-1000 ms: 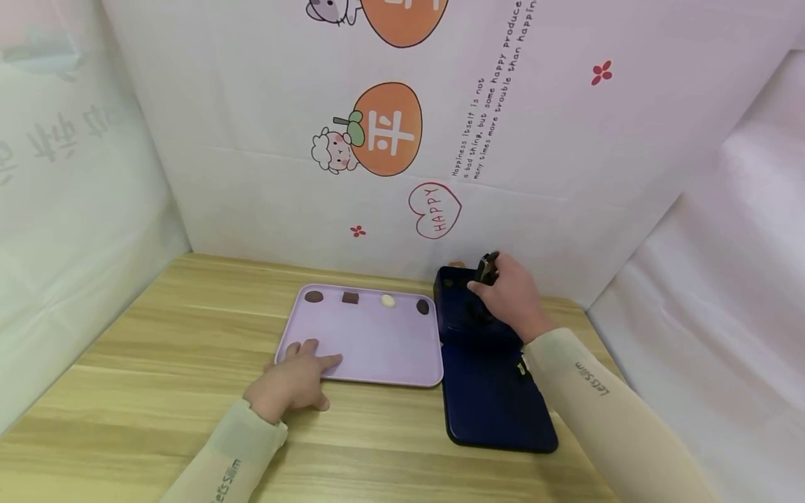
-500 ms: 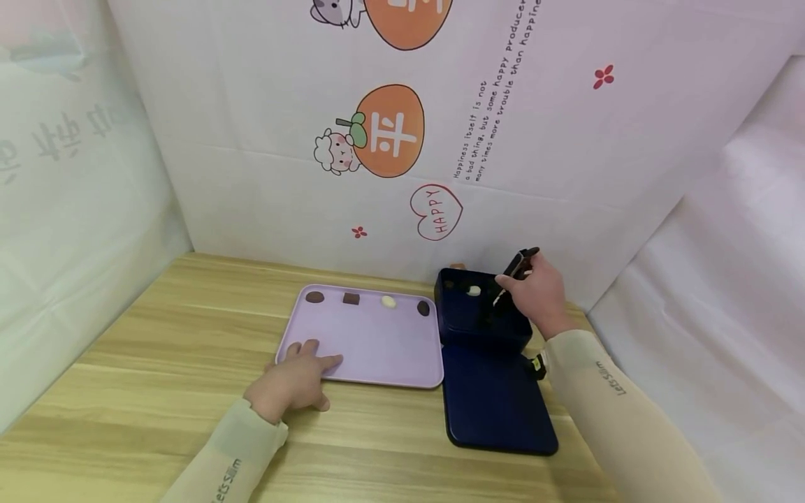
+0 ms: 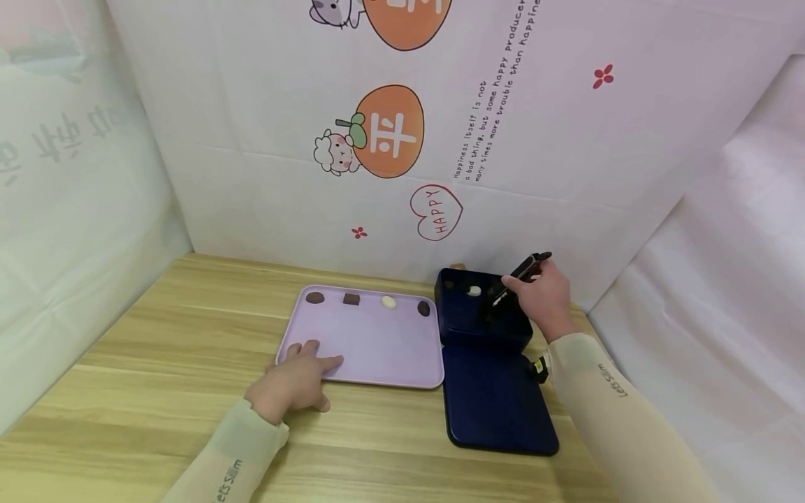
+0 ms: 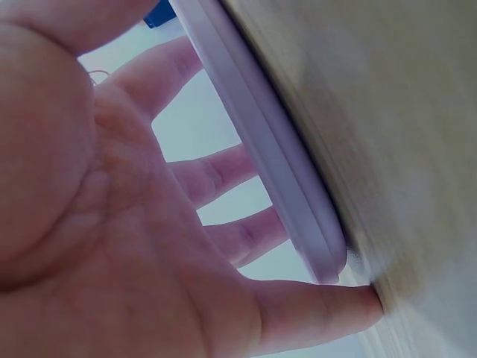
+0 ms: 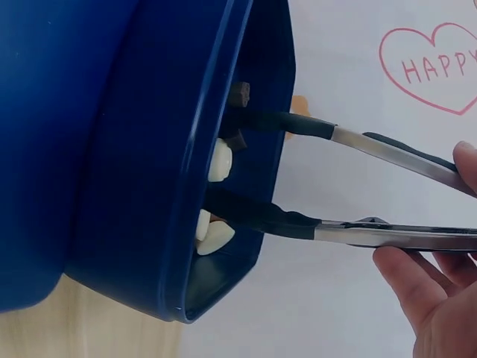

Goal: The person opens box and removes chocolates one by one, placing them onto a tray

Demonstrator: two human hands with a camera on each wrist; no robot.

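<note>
Right hand (image 3: 544,299), nearer, grips black-and-silver metal tongs (image 5: 350,235), parted tips reaching leftward into navy rectangular box (image 3: 484,338) right of centre, cream oval piece (image 5: 220,161) seemingly between them; left hand (image 3: 295,378) splayed on lilac rectangular tray (image 3: 377,346).

I am gripping shiny metal tongs (image 5: 350,235) with matt tips (image 5: 257,218), touching a smooth, plastic-looking tray (image 3: 377,342), box (image 5: 149,171) and lid (image 3: 499,412) are showing soft gloss, tabletop (image 3: 371,447) is showing wood grain, creased cloth-like backdrop (image 3: 566,175).
</note>
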